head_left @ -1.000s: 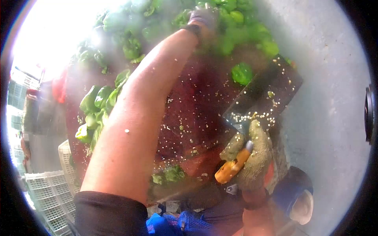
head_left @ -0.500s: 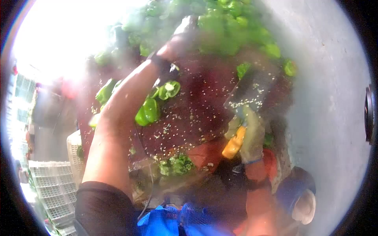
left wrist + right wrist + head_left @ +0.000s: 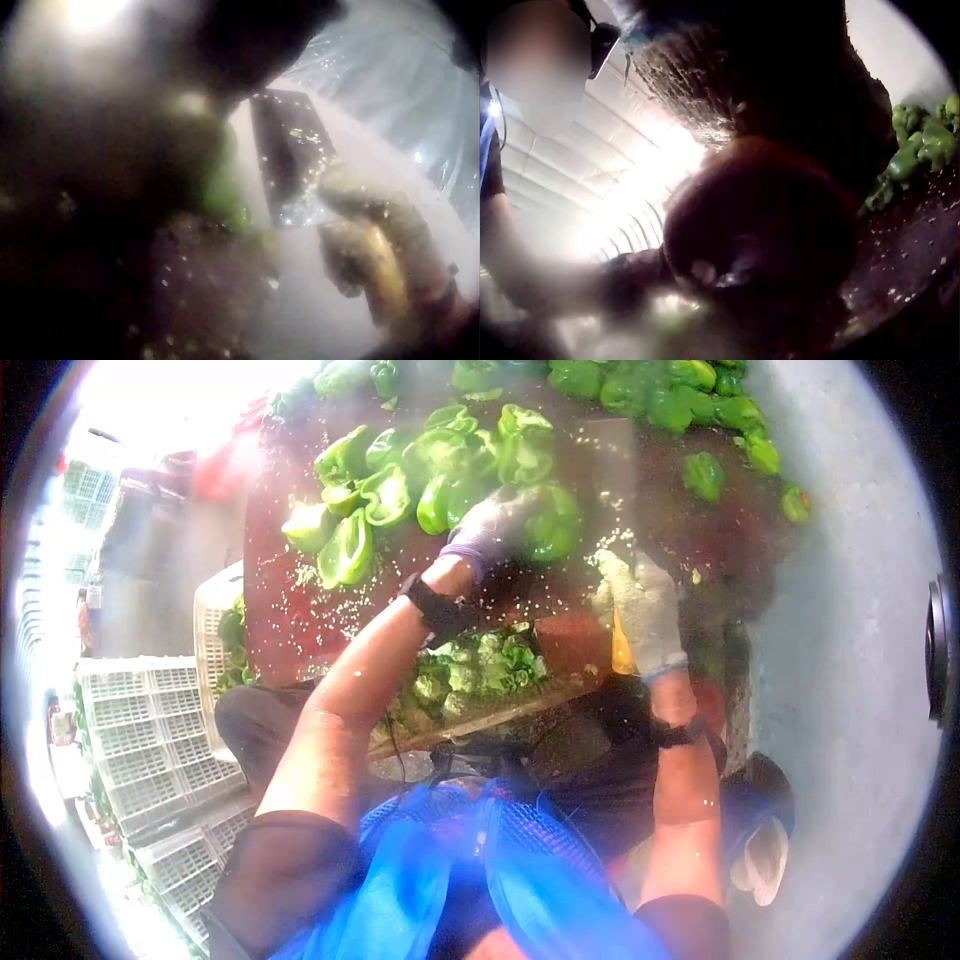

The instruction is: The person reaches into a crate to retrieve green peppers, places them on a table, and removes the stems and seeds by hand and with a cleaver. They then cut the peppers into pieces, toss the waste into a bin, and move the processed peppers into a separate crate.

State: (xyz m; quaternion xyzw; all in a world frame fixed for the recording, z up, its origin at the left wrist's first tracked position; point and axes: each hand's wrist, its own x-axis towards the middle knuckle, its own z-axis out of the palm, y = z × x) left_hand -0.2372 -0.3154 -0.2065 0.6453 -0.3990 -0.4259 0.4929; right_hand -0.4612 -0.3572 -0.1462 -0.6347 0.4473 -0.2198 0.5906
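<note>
My left hand [image 3: 492,528], in a pale glove with a purple cuff, grips a green bell pepper [image 3: 552,525] over the board. To its right, my gloved right hand [image 3: 645,610] holds a cleaver by its orange handle [image 3: 622,647]. The broad cleaver blade [image 3: 289,157] is specked with seeds in the left wrist view and points away from me. Cut-open bell peppers [image 3: 387,495] lie just beyond and left of my left hand. The right wrist view is mostly dark, with the right glove [image 3: 686,82] near the lens.
Whole green peppers [image 3: 670,405] are piled at the far right of the dark red board [image 3: 285,610], which is strewn with seeds. Pepper cores and scraps [image 3: 485,670] lie at its near edge. White plastic crates [image 3: 140,730] stand at left; a pale wall [image 3: 850,580] rises at right.
My left hand has come back from the far pile toward me and now holds a pepper near the cleaver. The head view has shifted, showing more of my body and the cut peppers.
</note>
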